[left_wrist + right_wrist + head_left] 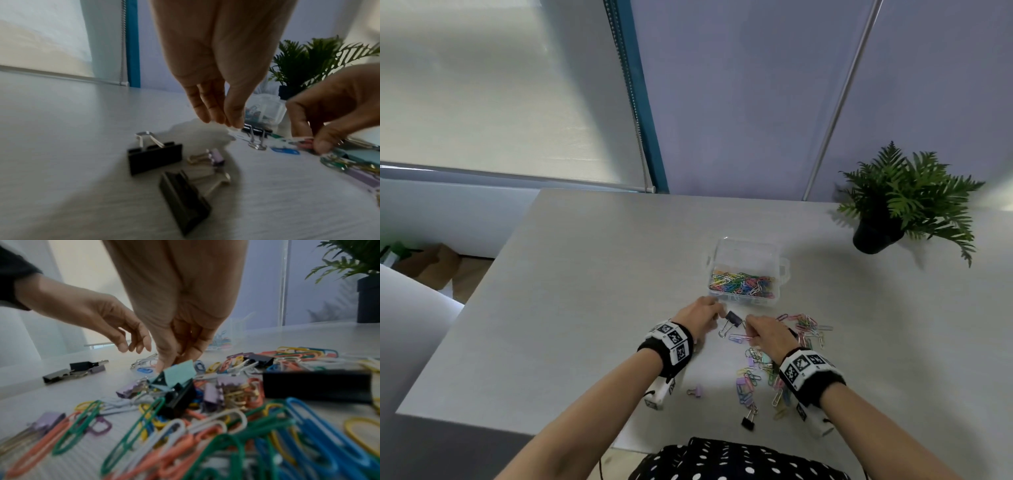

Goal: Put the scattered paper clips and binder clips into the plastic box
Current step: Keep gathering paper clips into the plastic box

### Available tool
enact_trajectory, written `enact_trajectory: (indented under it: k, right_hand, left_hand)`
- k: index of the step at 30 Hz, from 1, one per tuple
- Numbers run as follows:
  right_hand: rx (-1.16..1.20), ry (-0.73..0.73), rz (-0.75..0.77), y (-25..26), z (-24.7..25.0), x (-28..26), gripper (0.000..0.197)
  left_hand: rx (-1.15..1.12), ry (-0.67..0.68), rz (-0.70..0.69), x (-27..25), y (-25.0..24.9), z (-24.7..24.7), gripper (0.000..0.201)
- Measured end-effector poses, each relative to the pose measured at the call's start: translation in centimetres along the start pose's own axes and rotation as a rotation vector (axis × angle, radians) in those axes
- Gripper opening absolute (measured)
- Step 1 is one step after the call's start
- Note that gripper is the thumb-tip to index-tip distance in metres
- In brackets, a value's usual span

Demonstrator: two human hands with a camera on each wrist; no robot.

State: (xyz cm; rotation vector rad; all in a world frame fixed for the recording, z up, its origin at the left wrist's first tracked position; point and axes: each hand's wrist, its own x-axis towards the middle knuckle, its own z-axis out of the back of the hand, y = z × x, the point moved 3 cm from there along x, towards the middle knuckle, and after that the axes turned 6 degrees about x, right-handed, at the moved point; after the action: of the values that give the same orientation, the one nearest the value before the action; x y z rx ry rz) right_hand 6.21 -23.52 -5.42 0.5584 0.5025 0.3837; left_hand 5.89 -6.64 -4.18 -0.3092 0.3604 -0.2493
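The clear plastic box (744, 298) stands open on the table, with coloured paper clips in its near half. Just in front of it lies a black binder clip (734, 319), also seen in the left wrist view (256, 130). My left hand (717, 313) hovers left of that clip, fingers pointing down and loosely together (224, 121), holding nothing. My right hand (751, 334) is on the clip's right, fingertips down on the table (170, 363), pinching at paper clips (304, 140). Scattered paper clips (808, 330) and small binder clips (751, 377) spread under and beside my right wrist.
Under my left wrist lie two black binder clips (155, 155) and a small purple one (217, 158). A purple binder clip (697, 391) and a black one (749, 420) lie near the table's front edge. A potted fern (887, 219) stands at the back right.
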Motion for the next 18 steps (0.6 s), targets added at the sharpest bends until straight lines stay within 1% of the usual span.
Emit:
enact_trajectory:
  k: [3, 5, 7, 9, 11, 13, 14, 16, 18]
  right_hand:
    - [0.123, -0.067, -0.016, -0.4, 0.9, -0.2, 0.023]
    - [0.207, -0.117, -0.038, -1.1, 1.4, -0.4, 0.014]
    - [0.272, -0.16, -0.067, -1.8, 1.7, -0.6, 0.01]
    - [0.307, -0.194, -0.095, -2.4, 1.8, -0.6, 0.012]
    - [0.319, -0.211, -0.123, -2.5, 1.9, -0.4, 0.014]
    - [0.331, -0.213, -0.144, -2.3, 1.8, 0.1, 0.015]
    - [0.338, -0.213, -0.159, -2.1, 1.6, 0.3, 0.015]
    - [0.346, -0.219, -0.203, -1.6, 1.0, 0.9, 0.016]
    - [0.337, -0.237, -0.265, -1.0, 0.3, 1.3, 0.016]
  left_hand:
    - [0.067, 0.0, 0.029, 0.6, -1.0, -0.7, 0.02]
    - [0.113, 0.032, 0.054, 0.8, -0.8, -1.0, 0.021]
    - [0.115, 0.041, 0.059, 0.9, -0.7, -0.9, 0.014]
    - [0.113, 0.019, 0.063, 0.7, -0.5, -0.5, 0.008]
    - [0.073, -0.05, 0.049, 0.4, -0.7, 0.0, 0.006]
    - [-0.018, -0.129, -0.016, -0.1, -1.7, 0.2, 0.003]
    - [-0.041, -0.138, -0.054, -0.2, -2.4, -0.1, 0.007]
    - [-0.019, -0.079, -0.093, -0.3, -3.8, -1.4, 0.013]
    - [0.045, 0.007, -0.071, -0.3, -4.7, -2.5, 0.023]
